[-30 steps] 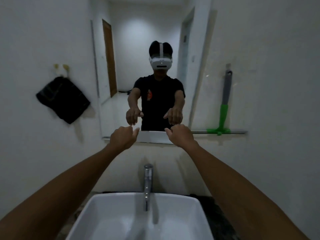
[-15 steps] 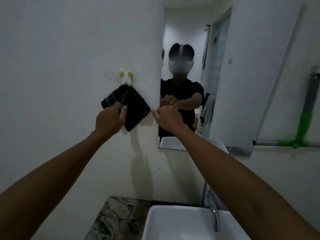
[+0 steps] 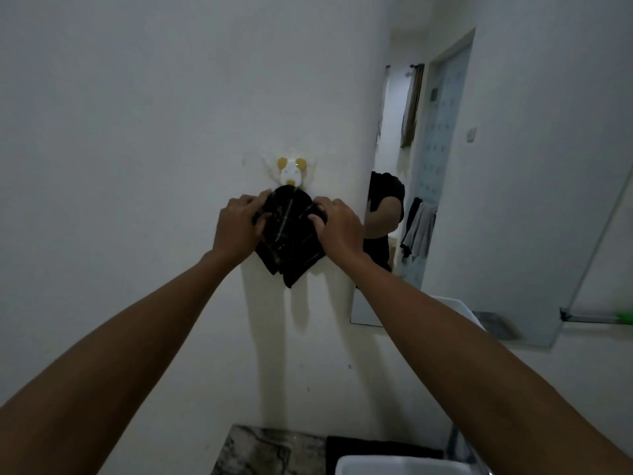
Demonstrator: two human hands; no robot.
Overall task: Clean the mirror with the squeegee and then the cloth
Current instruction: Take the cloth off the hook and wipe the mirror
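Both hands were on it, the left hand (image 3: 239, 228) and right hand (image 3: 337, 228) pinching the dark cloth (image 3: 289, 234) hanging from its wall hook (image 3: 291, 173) (soft, light, floppy), best gathered near the top by the hook

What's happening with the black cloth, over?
Left hand and right hand both grip the black cloth. Cloth hangs under the wall hook. Nothing in the way.
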